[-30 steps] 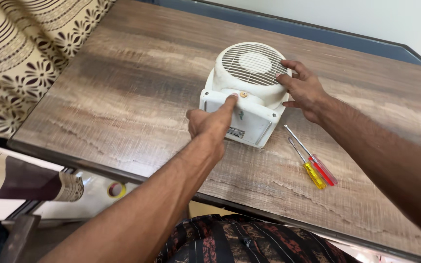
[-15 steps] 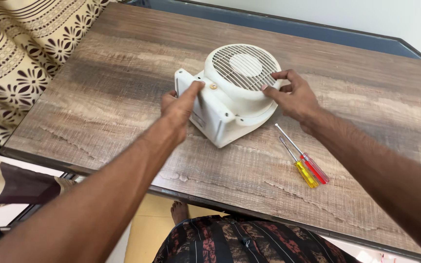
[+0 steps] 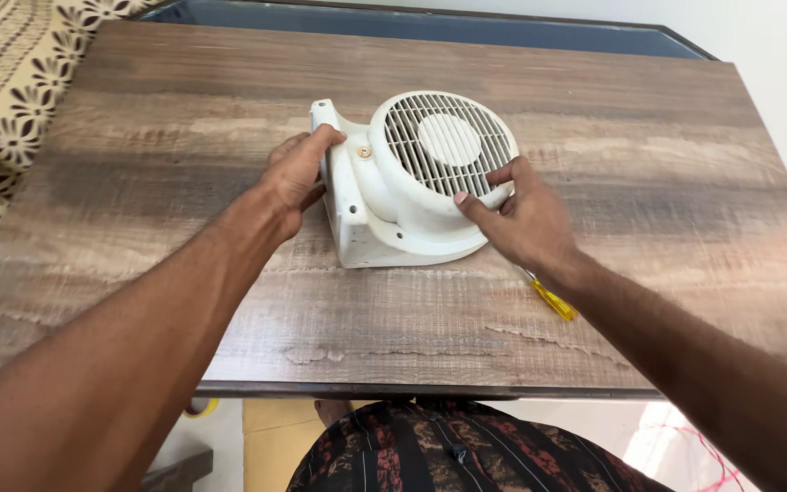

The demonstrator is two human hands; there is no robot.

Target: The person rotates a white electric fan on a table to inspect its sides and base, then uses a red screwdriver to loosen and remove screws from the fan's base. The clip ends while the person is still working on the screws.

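Yellow screwdriver mostly under right wrist

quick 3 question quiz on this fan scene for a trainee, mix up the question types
1. True or false: the left hand grips the square base of the white fan housing.
2. Where do the right hand's fingers rest? A) on the round grille rim B) flat on the wooden table C) on a handle
3. Fill in: the screwdriver handle showing under the right wrist is ____ in colour.

Key
1. True
2. A
3. Yellow
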